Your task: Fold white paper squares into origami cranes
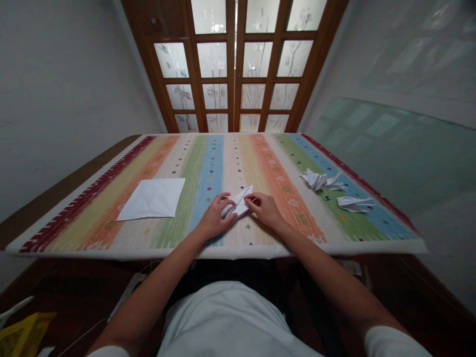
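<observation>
A small piece of folded white paper (pixel 241 199) lies slantwise near the front middle of the table, its pointed end toward the far side. My left hand (pixel 217 214) holds its left side, with thumb and fingers curved over the paper. At its right edge, my right hand (pixel 264 208) pinches the paper between thumb and index finger. Part of the paper is covered by my fingers. A stack or sheet of square white paper (pixel 152 199) lies flat to the left, apart from both hands.
Several folded paper pieces (pixel 322 180) sit at the right of the striped tablecloth (pixel 208 158), one folded paper (pixel 353 204) nearer me. A glass panel (pixel 390 153) leans at the right wall. Beyond the table stands a wooden door (pixel 235 79). A yellow basket (pixel 26 334) is at lower left.
</observation>
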`<state>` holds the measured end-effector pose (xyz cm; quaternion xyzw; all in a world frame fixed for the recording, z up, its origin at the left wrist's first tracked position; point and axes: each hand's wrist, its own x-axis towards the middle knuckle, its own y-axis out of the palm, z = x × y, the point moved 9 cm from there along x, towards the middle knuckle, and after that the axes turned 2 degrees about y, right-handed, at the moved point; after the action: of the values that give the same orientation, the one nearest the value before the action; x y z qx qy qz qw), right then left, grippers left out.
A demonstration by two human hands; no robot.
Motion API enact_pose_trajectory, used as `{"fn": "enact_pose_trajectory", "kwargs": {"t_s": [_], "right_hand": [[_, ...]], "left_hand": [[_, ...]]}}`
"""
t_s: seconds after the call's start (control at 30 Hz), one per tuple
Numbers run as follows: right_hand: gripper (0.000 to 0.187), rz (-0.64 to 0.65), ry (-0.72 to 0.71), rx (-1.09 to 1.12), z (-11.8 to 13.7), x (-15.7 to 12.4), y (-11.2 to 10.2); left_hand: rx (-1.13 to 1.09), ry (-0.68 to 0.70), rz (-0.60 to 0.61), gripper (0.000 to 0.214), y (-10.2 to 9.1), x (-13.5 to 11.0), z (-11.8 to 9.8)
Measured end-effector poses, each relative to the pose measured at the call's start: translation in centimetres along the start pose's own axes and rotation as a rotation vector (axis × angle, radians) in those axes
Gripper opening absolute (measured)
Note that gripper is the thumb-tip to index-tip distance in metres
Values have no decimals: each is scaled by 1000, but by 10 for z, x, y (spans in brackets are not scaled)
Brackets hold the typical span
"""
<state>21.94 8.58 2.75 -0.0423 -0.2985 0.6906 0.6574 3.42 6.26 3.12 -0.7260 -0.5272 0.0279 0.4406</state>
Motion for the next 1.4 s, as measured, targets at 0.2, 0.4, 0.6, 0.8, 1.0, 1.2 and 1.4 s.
{"fn": "enact_pose_trajectory", "kwargs": {"t_s": [0.2, 0.4, 0.6, 0.8, 1.0, 1.2, 1.4], "right_hand": [[14, 85, -67, -327, 5, -3, 2], [10, 244, -394, -315, 32, -14, 14], [12, 314, -415, -439, 30, -13, 20], [11, 300, -300, -413, 19, -6, 16], [23, 231, -136, -323, 12, -2, 15], [14, 255, -192, -481, 22, -6, 19], [22, 417, -282, -628, 36, -17, 23]], "left_hand": [[215, 41, 103, 23, 12, -3, -2], [275, 114, 136, 30, 16, -2, -4], [240, 131, 150, 30, 19, -1, -3], [226, 114, 138, 19, 12, -1, -11], [262, 10, 133, 20, 8, 0, -4], [228, -19, 113, 17, 9, 0, 2], [213, 23, 129, 19, 13, 1, 4]]}}
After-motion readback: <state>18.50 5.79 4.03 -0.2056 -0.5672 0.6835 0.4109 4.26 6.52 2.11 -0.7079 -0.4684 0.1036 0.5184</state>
